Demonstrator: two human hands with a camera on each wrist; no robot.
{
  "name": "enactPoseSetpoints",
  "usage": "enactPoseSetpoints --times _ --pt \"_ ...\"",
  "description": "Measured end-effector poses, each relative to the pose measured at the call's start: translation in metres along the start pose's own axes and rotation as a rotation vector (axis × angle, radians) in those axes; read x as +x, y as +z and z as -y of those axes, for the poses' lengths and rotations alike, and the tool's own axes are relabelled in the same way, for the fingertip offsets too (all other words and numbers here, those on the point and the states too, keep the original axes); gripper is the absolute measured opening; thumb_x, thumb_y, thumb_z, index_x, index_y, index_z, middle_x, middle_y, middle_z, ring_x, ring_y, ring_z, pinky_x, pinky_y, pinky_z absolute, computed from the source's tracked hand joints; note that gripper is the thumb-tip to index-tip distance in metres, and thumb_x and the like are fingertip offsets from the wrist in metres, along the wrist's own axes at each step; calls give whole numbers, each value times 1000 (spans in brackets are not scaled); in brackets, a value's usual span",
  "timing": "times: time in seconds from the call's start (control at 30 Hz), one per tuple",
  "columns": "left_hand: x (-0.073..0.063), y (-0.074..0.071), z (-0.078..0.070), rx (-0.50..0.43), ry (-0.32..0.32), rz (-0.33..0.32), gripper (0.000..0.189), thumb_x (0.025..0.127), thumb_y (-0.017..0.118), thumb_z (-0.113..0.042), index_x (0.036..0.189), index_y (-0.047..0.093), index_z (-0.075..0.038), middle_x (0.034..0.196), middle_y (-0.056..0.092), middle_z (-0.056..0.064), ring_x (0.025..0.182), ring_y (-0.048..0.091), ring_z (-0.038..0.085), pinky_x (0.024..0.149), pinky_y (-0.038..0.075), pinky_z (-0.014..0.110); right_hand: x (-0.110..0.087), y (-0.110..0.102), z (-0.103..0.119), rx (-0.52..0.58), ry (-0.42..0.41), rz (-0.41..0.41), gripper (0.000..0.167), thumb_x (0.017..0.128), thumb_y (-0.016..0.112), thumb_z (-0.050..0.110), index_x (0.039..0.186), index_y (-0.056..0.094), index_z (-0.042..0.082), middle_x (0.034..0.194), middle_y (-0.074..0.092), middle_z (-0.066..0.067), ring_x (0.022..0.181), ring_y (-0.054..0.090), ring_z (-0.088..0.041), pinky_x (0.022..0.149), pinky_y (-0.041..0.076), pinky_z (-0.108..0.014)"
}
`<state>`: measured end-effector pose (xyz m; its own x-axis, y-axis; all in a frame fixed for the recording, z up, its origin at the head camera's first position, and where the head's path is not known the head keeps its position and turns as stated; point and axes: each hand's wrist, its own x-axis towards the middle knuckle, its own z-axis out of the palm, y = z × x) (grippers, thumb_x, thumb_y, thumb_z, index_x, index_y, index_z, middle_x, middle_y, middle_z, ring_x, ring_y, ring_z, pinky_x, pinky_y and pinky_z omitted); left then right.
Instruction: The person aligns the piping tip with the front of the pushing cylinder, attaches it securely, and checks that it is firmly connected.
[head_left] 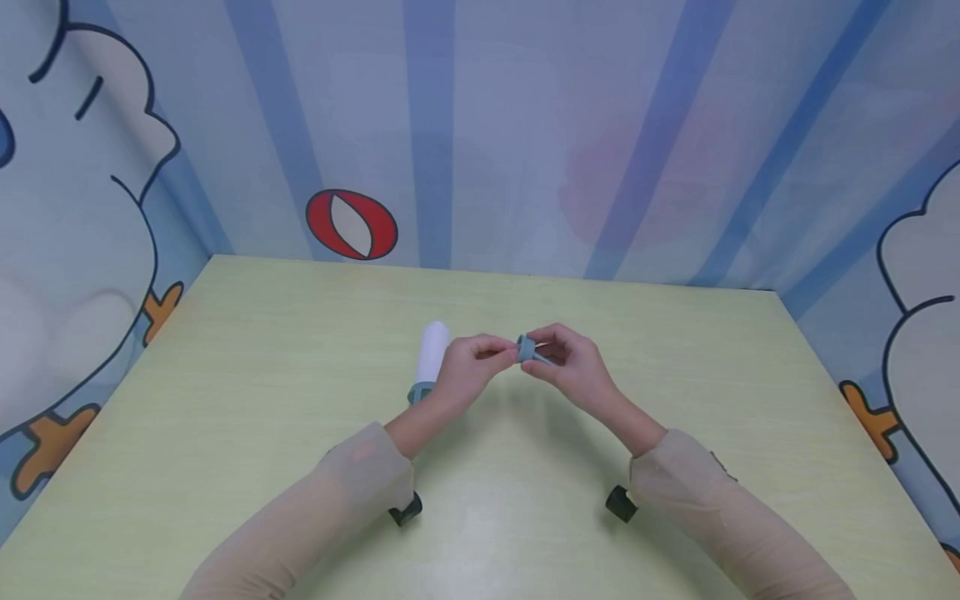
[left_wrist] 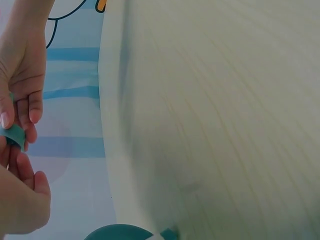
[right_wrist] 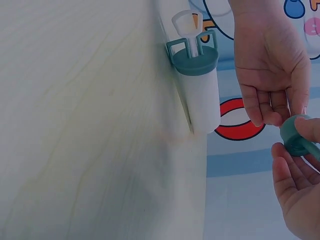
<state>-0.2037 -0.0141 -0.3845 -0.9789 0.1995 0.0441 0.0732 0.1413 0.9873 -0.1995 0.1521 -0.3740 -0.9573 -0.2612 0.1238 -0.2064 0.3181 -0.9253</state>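
Both hands meet in front of the body, raised over the table, at a small teal cap-like piece [head_left: 526, 348] with a thin stem. My right hand [head_left: 572, 364] grips it, the stem running toward the palm and the thumb lying over the rounded side in the right wrist view. From the other side my left hand [head_left: 472, 367] pinches its edge between thumb and fingertips. Behind the left wrist lies a white cylinder [head_left: 432, 354] with a teal collar; its white handle [right_wrist: 188, 25] and the collar's two side loops show in the right wrist view.
A pale yellow-green table [head_left: 300, 333] spreads under both arms. Its far edge meets a wall [head_left: 510, 150] with blue stripes and cartoon prints. Dark wrist-worn blocks [head_left: 621, 504] hang below the sleeves.
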Motion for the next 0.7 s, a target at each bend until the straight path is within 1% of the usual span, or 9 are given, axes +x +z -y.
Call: enactPoseSetpoints --times 0.1,0.23,0.33,0.4,0.47,0.63,0.7 --pt "0 -2 0 3 -22 48 21 84 59 -18 96 67 -3 100 65 10 91 61 16 80 49 31 -2 0 2 11 7 13 31 79 63 7 108 55 1 105 58 -18 95 60 -27 74 51 -26" --pt "0 -5 -2 38 -37 109 21 85 58 -19 99 67 -5 102 65 7 93 59 16 82 47 32 -3 0 2 16 1 25 31 79 64 7 108 55 1 104 58 -18 95 60 -27 75 51 -28" --pt "-1 -9 -2 83 -12 156 22 86 57 -18 100 66 -4 103 64 7 92 57 15 80 47 30 -3 0 1 13 -4 32 31 78 64 7 107 56 1 103 59 -18 95 60 -27 75 51 -29" --pt "-1 -11 -2 112 19 186 22 86 56 -17 101 66 -4 104 64 8 90 56 15 78 46 29 -2 1 0 6 -5 33 30 78 65 7 106 56 2 102 60 -18 95 61 -27 76 51 -30" --pt "-1 -12 -3 148 65 208 22 87 55 -16 101 65 -3 104 63 9 91 55 17 78 46 29 -2 0 0 5 -7 37 31 78 65 8 106 57 1 102 60 -18 95 61 -27 76 51 -30" --pt "-3 -15 -4 253 196 252 22 87 54 -14 104 65 -4 106 62 9 100 55 20 88 42 37 -3 0 1 -5 -8 33 30 77 66 10 106 58 2 100 61 -17 88 62 -20 72 51 -25" --pt "-4 -16 -5 296 231 261 22 87 53 -13 104 65 -3 107 62 8 103 54 21 93 39 40 -3 0 1 -12 -3 32 30 77 67 10 105 59 2 98 62 -16 83 62 -15 71 51 -24"
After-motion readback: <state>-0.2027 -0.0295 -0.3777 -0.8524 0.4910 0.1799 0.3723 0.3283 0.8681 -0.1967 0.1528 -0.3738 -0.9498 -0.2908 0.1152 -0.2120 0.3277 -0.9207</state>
